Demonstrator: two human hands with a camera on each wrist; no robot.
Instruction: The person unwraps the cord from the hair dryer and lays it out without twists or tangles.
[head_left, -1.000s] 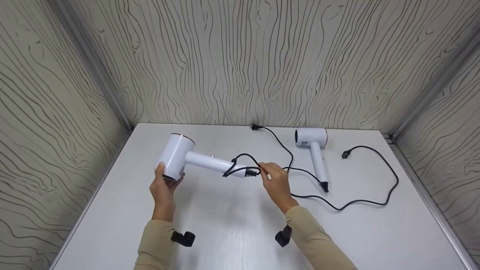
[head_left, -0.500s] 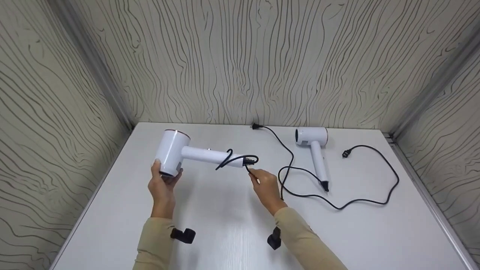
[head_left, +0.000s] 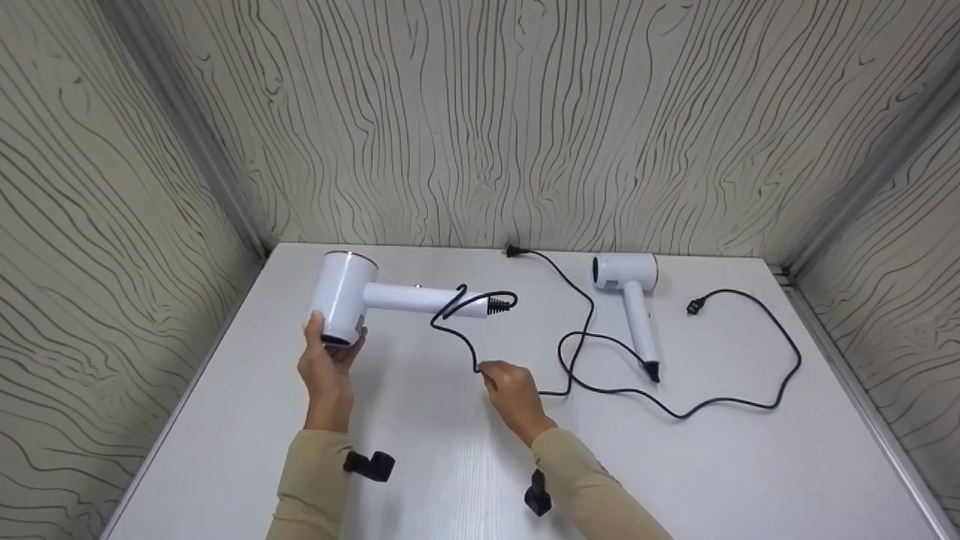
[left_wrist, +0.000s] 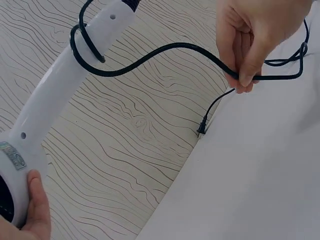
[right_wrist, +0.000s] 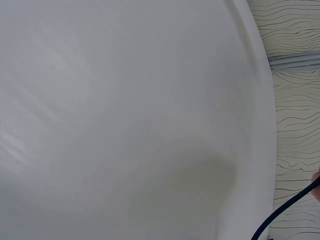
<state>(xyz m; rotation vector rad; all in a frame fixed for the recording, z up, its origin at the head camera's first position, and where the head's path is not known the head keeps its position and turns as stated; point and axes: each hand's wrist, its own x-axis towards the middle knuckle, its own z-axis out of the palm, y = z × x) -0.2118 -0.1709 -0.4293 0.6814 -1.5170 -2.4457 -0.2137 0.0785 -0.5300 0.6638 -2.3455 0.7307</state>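
My left hand grips a white hair dryer by its barrel and holds it over the table, handle pointing right. The dryer's black cord bends back from the handle's end and loops loosely round the handle. Thumb and fingers of my right hand pinch this cord below and right of the handle. Past the right hand, the cord runs over the table to a plug at the back edge. In the right wrist view only a stretch of cord and a fingertip show.
A second white hair dryer lies at the back right of the white table. Its cord crosses the first cord and curves right to its own plug. Wood-patterned walls enclose the back and sides.
My right hand has moved down and left, drawing the cord from beside the handle's end to below it. The held dryer has risen slightly in view, its handle now nearer level.
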